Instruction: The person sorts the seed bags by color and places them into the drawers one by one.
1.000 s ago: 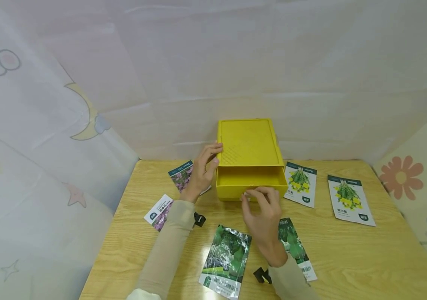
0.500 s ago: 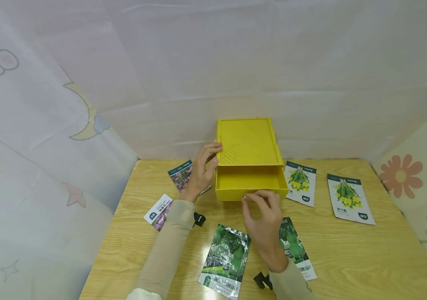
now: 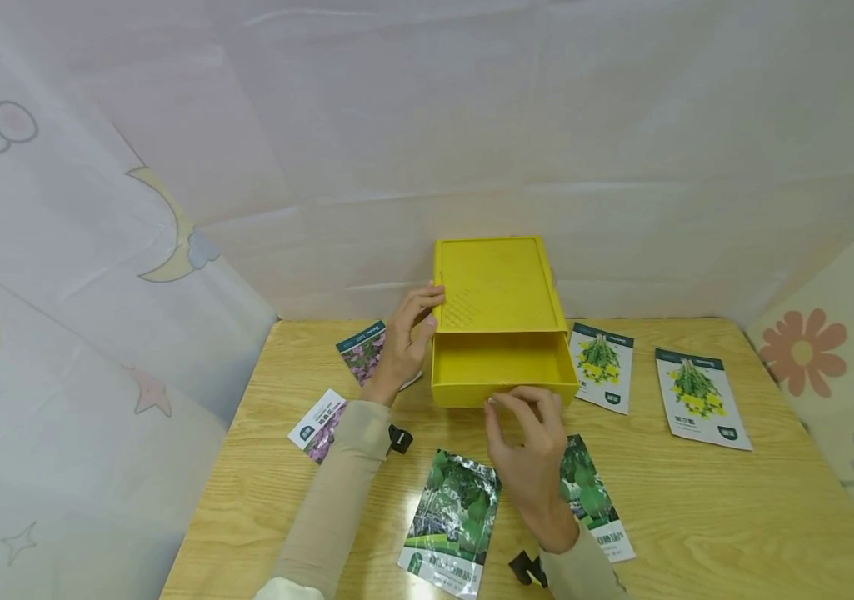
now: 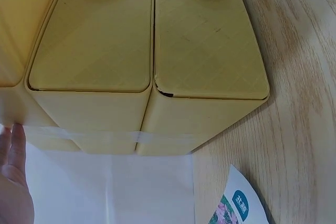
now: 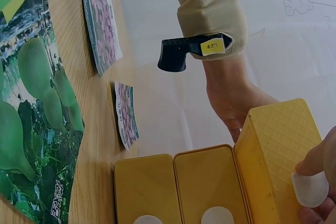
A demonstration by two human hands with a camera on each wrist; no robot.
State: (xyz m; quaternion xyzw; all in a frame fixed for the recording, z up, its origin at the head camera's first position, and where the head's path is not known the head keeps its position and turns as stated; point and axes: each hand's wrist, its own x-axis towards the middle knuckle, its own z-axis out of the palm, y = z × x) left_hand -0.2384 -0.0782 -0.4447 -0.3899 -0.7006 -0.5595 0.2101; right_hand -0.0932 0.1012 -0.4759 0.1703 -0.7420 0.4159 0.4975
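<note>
A yellow drawer cabinet (image 3: 501, 283) stands against the back of the table, with its top drawer (image 3: 464, 395) pulled partway out; nothing shows inside. My right hand (image 3: 535, 458) pinches the white pull tab (image 5: 311, 188) on that drawer's front between thumb and fingers. On the cabinet's left side rests my left hand (image 3: 402, 343), its fingertips at the top edge and its thumb near the front corner. Two lower drawers (image 4: 92, 40), closed and with white tabs of their own, appear in the left wrist view.
Purple-flower seed packets (image 3: 319, 423) lie left of the cabinet, and yellow-flower packets (image 3: 700, 400) lie to its right. Nearer me are two green packets, one (image 3: 452, 521) in the middle, the other (image 3: 591, 492) partly behind my right hand. A pale patterned cloth (image 3: 367, 150) hangs behind.
The top drawer has slid farther out toward me, and my right hand has come back slightly with it. My left hand has stayed on the cabinet's side.
</note>
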